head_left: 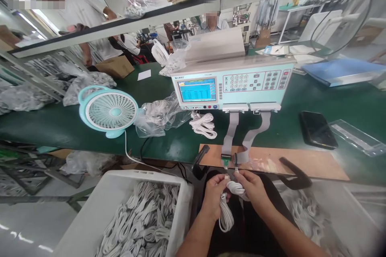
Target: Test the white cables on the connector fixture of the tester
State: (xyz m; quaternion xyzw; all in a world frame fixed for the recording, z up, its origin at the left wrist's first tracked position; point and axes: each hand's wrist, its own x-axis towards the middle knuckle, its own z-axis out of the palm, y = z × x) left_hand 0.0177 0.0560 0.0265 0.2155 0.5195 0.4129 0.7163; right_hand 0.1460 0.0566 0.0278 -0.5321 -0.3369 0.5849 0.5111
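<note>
Forearms point(197, 231) slant forward to two narrowed fingertip grips: left hand point(216, 190) and right hand point(253, 188) each pinch part of a white cable point(226, 215). Its lower coil hangs lengthwise toward the lap; its pinched ends point away, toward small adapters point(226, 162) at the wooden board's point(316, 163) front edge. Room for the hands lies between black clamps point(201, 160); left, a bin's point(87, 209) rim stands near.

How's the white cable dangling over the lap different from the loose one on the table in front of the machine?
The dangling cable hangs below the left grip, while the table cable lies on the green table. The dangling cable's loops point down, long and narrow; the table cable's loops spread out more. Both are white and bundled into loops.
</note>
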